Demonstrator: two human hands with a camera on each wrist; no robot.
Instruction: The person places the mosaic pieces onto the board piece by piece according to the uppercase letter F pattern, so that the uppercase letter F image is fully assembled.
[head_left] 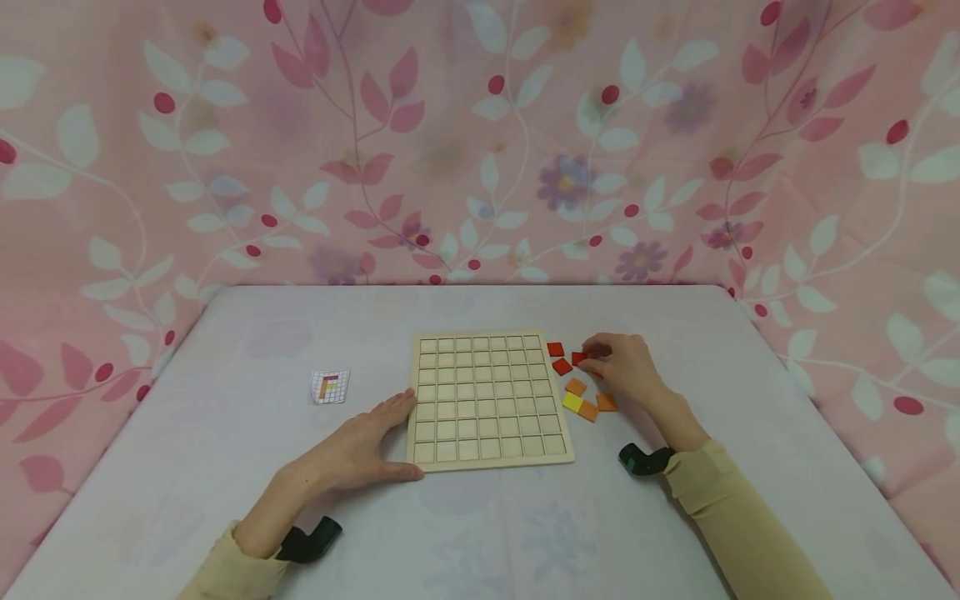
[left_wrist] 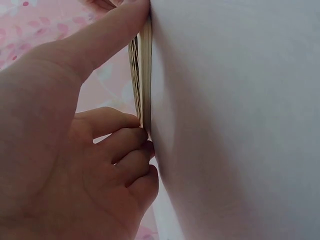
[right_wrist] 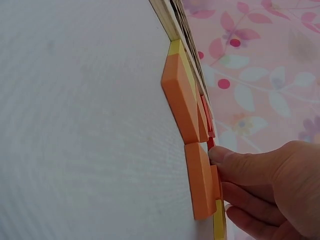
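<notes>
A pale wooden grid board (head_left: 489, 403) lies on the table. My left hand (head_left: 360, 446) rests at its left side, thumb at the near corner and fingertips against the edge (left_wrist: 146, 75). To the right of the board, my right hand (head_left: 626, 367) pinches a red square tile (head_left: 579, 358), its thumb over it in the right wrist view. Two more red tiles (head_left: 562, 367) lie beside the board. Nearer me are orange tiles (head_left: 606, 402) and a yellow tile (head_left: 572, 402). Another yellow tile (right_wrist: 218, 220) shows below the right fingers in the right wrist view.
A small paper card (head_left: 330, 387) with a coloured grid pattern lies left of the board. White cloth (head_left: 510, 533) covers the table, and a pink floral curtain (head_left: 480, 142) stands behind it. A black wrist mount (head_left: 645, 459) sticks out from the right sleeve.
</notes>
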